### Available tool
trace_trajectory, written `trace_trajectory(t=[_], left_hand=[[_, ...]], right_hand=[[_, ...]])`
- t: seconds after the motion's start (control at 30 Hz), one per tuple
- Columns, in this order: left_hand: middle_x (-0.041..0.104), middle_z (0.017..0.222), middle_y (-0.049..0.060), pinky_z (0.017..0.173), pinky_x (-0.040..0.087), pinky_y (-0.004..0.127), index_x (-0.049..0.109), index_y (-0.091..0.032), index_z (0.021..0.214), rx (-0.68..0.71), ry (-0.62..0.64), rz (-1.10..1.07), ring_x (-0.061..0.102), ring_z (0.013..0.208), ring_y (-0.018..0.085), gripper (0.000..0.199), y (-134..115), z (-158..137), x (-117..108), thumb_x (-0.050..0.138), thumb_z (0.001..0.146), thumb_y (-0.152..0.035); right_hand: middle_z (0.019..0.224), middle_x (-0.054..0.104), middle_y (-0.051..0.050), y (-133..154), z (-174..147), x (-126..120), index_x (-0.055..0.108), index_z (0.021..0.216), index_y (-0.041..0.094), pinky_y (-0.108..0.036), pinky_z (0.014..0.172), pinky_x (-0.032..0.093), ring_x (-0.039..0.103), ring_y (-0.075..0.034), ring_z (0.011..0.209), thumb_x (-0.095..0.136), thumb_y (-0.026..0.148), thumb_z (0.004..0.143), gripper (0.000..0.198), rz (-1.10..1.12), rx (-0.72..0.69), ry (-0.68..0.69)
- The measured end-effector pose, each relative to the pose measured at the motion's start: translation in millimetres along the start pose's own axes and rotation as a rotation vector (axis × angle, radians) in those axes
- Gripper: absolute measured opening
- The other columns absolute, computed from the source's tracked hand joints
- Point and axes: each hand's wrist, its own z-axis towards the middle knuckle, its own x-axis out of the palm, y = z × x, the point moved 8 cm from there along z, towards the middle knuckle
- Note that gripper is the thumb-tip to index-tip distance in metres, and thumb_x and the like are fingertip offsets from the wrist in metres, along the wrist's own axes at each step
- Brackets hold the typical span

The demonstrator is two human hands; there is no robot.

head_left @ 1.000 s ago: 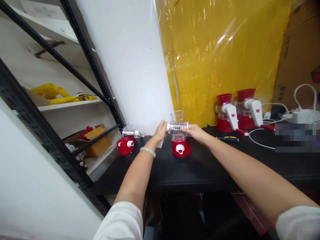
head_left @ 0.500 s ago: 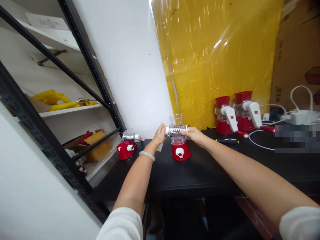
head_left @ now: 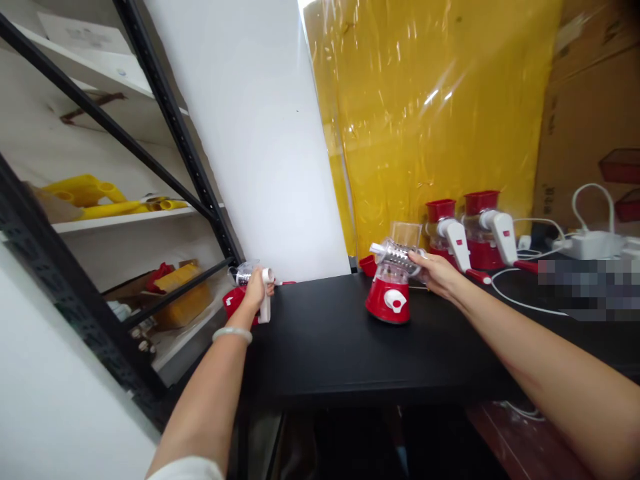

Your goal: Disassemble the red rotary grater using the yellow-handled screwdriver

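My right hand (head_left: 436,272) grips the right end of a rotary grater (head_left: 388,300), which has a red base, a clear body and a perforated metal drum (head_left: 400,257). This grater tilts to one side on the black table, with a white shaft end sticking out at its left. My left hand (head_left: 256,293) is closed on a white crank handle (head_left: 266,309), apart from that grater. Just behind and beside the left hand is a second red-and-clear grater (head_left: 231,301), partly covered by the hand.
Two assembled graters (head_left: 483,230) with red hoppers and white cranks stand at the back right. White cables and a power adapter (head_left: 593,243) lie near them. A small red part (head_left: 368,265) sits behind the middle grater. A black metal shelf (head_left: 175,153) borders the left side.
My left hand has come away from the middle grater and moved left with the white crank handle. My right hand has shifted right, and the grater it holds now tilts.
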Motion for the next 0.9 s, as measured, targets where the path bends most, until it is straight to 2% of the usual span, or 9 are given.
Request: trace_trajectory(t=[0.1, 0.27, 0.37, 0.43, 0.47, 0.57, 0.67, 0.77, 0.9], left_hand=[[0.037, 0.042, -0.007, 0.037, 0.027, 0.020, 0.037, -0.023, 0.071, 0.062, 0.047, 0.000, 0.033, 0.032, 0.008, 0.034, -6.3, 0.3, -6.6, 0.036, 0.092, -0.049], [0.046, 0.054, -0.006, 0.043, 0.036, 0.023, 0.043, -0.022, 0.088, 0.136, 0.226, 0.074, 0.041, 0.038, 0.009, 0.033, -9.2, 3.9, 39.5, 0.040, 0.091, -0.055], [0.048, 0.064, -0.007, 0.049, 0.039, 0.024, 0.036, -0.022, 0.096, 0.156, 0.290, 0.388, 0.047, 0.047, 0.010, 0.039, 4.4, 5.9, 50.6, 0.056, 0.083, -0.053], [0.049, 0.071, -0.007, 0.055, 0.041, 0.024, 0.033, -0.022, 0.100, 0.179, 0.263, 0.709, 0.051, 0.056, 0.011, 0.047, 19.7, 10.0, 47.8, 0.068, 0.074, -0.040], [0.050, 0.075, -0.006, 0.058, 0.042, 0.024, 0.033, -0.021, 0.102, 0.195, 0.273, 0.854, 0.054, 0.062, 0.012, 0.049, 28.7, 11.7, 48.2, 0.070, 0.072, -0.032], [0.053, 0.079, -0.003, 0.062, 0.044, 0.025, 0.036, -0.018, 0.104, 0.197, 0.341, 1.007, 0.057, 0.068, 0.014, 0.047, 56.8, 14.1, 54.5, 0.066, 0.068, -0.016], [0.058, 0.092, 0.003, 0.076, 0.048, 0.029, 0.042, -0.016, 0.109, 0.242, 0.377, 1.097, 0.061, 0.084, 0.018, 0.040, 72.2, 11.2, 64.8, 0.059, 0.073, -0.010], [0.057, 0.113, 0.011, 0.091, 0.046, 0.034, 0.050, -0.015, 0.119, 0.292, 0.335, 1.218, 0.060, 0.106, 0.023, 0.042, 74.0, 6.6, 68.4, 0.053, 0.078, -0.008], [0.059, 0.114, 0.014, 0.093, 0.046, 0.037, 0.054, -0.020, 0.133, 0.264, 0.242, 1.393, 0.063, 0.104, 0.028, 0.050, 70.8, 1.6, 60.3, 0.052, 0.083, -0.014]], right_hand=[[0.081, 0.076, -0.010, -1.7, 7.2, 1.8, 0.074, 0.077, 0.014, -0.036, 0.077, 0.057, 0.071, -0.024, 0.077, 0.090, 0.050, 0.049, 0.048, -0.035, 0.059, 0.065], [0.086, 0.077, -0.010, -10.1, 11.4, 38.9, 0.076, 0.083, 0.015, -0.036, 0.084, 0.054, 0.071, -0.025, 0.087, 0.086, 0.054, 0.054, 0.050, -0.100, 0.035, 0.166], [0.090, 0.077, -0.011, -12.7, 8.5, 50.6, 0.076, 0.082, 0.013, -0.038, 0.086, 0.053, 0.070, -0.027, 0.090, 0.083, 0.058, 0.056, 0.052, -0.194, -0.008, 0.189], [0.093, 0.077, -0.011, -14.5, 5.8, 57.3, 0.076, 0.086, 0.013, -0.038, 0.086, 0.052, 0.070, -0.026, 0.090, 0.082, 0.057, 0.058, 0.052, -0.213, -0.023, 0.202], [0.095, 0.077, -0.011, -15.4, 4.4, 60.8, 0.076, 0.089, 0.013, -0.037, 0.087, 0.052, 0.070, -0.026, 0.091, 0.082, 0.055, 0.059, 0.052, -0.206, -0.027, 0.206], [0.095, 0.077, -0.011, -17.8, 0.7, 67.5, 0.076, 0.093, 0.013, -0.037, 0.086, 0.052, 0.070, -0.024, 0.089, 0.081, 0.052, 0.061, 0.051, -0.211, -0.035, 0.179], [0.090, 0.077, -0.009, -18.7, -2.4, 66.7, 0.076, 0.088, 0.013, -0.036, 0.083, 0.051, 0.069, -0.024, 0.086, 0.081, 0.053, 0.060, 0.049, -0.245, -0.048, 0.151], [0.084, 0.076, -0.008, -17.3, -4.4, 54.7, 0.076, 0.081, 0.014, -0.034, 0.079, 0.050, 0.068, -0.024, 0.083, 0.077, 0.062, 0.060, 0.053, -0.245, -0.071, 0.108], [0.071, 0.072, -0.006, -17.8, -6.4, 28.6, 0.072, 0.069, 0.016, -0.032, 0.071, 0.050, 0.066, -0.023, 0.076, 0.063, 0.077, 0.066, 0.062, -0.287, -0.061, 0.063]])
